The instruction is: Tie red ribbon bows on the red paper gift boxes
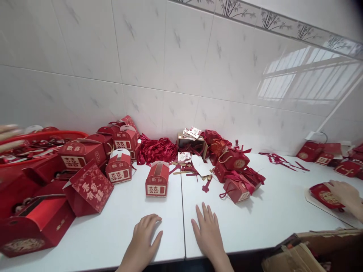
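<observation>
My left hand [144, 238] rests at the front of the white table [167, 230], fingers slightly curled, thumb apart, nothing in it. Flat on the tabletop, right of the seam, lies my right hand [208, 230] with its fingers spread. A closed red gift box [157, 179] with a cream label stands upright just beyond my left hand. Farther ahead of my right hand sit a dark red ribbon piece [207, 185] and a red box tied with ribbon [237, 189]. Neither hand touches a box.
Many red boxes [82, 153] crowd the left beside a red basket [68, 133]. Red ribbons [157, 150] and an open carton [193, 143] lie by the wall. Another person's hand [344, 192] touches a red pouch [326, 195] at right. A cardboard box [326, 238] stands front right.
</observation>
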{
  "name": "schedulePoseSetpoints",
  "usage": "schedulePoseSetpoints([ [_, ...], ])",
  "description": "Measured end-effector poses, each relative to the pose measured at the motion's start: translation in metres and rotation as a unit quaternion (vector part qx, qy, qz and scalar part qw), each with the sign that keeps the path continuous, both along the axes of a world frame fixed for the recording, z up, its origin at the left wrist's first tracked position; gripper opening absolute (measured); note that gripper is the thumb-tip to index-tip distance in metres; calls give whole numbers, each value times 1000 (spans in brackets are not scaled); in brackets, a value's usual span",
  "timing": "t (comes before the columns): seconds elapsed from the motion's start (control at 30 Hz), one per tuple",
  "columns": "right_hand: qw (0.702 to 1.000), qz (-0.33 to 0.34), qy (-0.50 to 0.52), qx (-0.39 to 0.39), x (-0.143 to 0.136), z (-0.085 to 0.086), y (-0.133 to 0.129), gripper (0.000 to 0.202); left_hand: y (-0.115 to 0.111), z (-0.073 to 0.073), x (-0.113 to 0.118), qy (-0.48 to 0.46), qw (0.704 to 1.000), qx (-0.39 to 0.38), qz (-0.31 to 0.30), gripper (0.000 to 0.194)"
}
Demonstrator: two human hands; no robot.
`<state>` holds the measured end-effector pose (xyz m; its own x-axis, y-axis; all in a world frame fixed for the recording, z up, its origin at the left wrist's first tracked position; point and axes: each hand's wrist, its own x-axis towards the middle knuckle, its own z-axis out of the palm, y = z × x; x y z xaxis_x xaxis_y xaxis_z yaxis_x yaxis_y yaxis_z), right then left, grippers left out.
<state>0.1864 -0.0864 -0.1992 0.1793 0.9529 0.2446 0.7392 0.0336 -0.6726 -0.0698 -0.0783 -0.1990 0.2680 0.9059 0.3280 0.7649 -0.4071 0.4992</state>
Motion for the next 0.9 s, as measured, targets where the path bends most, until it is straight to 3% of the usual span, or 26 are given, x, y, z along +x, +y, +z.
schedulePoseSetpoints([
  [0.1,982,29,-157,-97,-11,-13,-19,59,-3,2,5,62,998,1,0,36],
  [0.23,961,23,-235,-146,-8,-4,-18,60,-8,12,14,138,989,-59,17,65],
  [0.33,958,20,-242,-152,-9,0,-20,61,-11,17,18,157,982,-99,22,82],
  [0.7,960,18,-235,-152,-9,-9,-34,71,-15,9,23,112,987,-104,41,87],
  [0.9,957,15,-233,-170,-11,-5,-30,74,-8,7,26,9,986,-80,147,114],
])
